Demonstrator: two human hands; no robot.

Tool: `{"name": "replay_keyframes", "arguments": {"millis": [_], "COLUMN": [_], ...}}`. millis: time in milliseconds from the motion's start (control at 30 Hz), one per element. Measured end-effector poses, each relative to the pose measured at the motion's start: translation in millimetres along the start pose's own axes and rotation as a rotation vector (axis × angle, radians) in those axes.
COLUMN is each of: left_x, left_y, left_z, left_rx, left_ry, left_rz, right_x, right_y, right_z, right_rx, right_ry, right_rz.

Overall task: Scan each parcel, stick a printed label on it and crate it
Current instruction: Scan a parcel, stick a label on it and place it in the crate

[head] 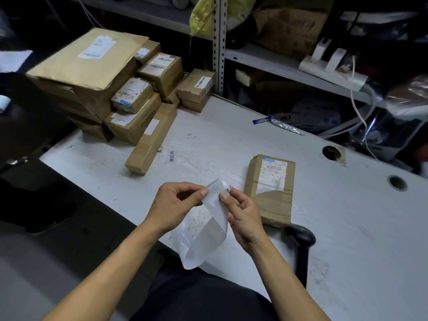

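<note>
Both hands, left hand (176,205) and right hand (243,216), pinch the label strip (214,218) at its top. The parcel (269,188) lies just right of the right hand, long axis running away from the person.

You hold a thin white paper label strip (214,218), its backing smooth and faintly glossy, above a scuffed, matt grey-white laminate tabletop (347,228). At three o'clock lies a small brown cardboard parcel (269,191), creased, with shiny clear tape. At five o'clock, a black matt plastic handheld scanner (301,242). At eleven o'clock, matt brown cardboard boxes (129,89) stacked under perforated grey metal shelving (218,42).
</note>
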State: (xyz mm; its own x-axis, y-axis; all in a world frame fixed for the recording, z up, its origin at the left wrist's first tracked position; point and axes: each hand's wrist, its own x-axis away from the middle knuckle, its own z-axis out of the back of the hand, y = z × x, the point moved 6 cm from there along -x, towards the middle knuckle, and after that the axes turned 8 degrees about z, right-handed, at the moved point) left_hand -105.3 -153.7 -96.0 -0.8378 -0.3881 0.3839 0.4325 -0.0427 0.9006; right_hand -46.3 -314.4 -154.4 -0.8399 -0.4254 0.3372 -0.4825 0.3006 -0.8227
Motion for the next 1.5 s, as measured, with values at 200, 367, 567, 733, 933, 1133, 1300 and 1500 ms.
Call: {"name": "replay_keyframes", "arguments": {"millis": [200,367,567,733,933,1133,1300,1500], "left_x": [-22.7,-34.1,-52.2,-48.3,-40.6,-47.1,-59.8,-68.6], "left_y": [-31.9,-51.8,-29.8,-10.8,-3.6,4.8,-13.8,-26.4], "left_z": [17.2,8.2,31.9,-3.0,-67.6,-114.1,-135.0,-159.8], "left_rx": [0.089,0.551,0.469,0.234,0.172,0.148,-0.039,-0.068], "left_ry": [0.147,0.141,0.219,0.058,-0.133,-0.201,-0.171,-0.086], "left_rz": [0.276,0.527,0.300,0.119,0.008,-0.004,0.147,0.363], "right_x": [0.6,-8.5,-16.1,-16.7,-7.3,-0.9,-7.1,-27.0], "right_y": [9.5,25.0,36.5,23.6,-27.4,-46.6,-59.5,-74.0], "right_z": [1.9,0.8,16.8,10.0,35.1,76.4,109.9,123.7], "right_rx": [-0.048,-0.129,0.268,0.865,0.146,0.085,0.666,0.985], "right_ry": [-0.056,-0.056,0.006,0.062,0.178,0.201,0.216,0.060], "right_rz": [-0.062,-0.100,-0.112,-0.072,-0.209,-0.118,0.095,0.081]}}
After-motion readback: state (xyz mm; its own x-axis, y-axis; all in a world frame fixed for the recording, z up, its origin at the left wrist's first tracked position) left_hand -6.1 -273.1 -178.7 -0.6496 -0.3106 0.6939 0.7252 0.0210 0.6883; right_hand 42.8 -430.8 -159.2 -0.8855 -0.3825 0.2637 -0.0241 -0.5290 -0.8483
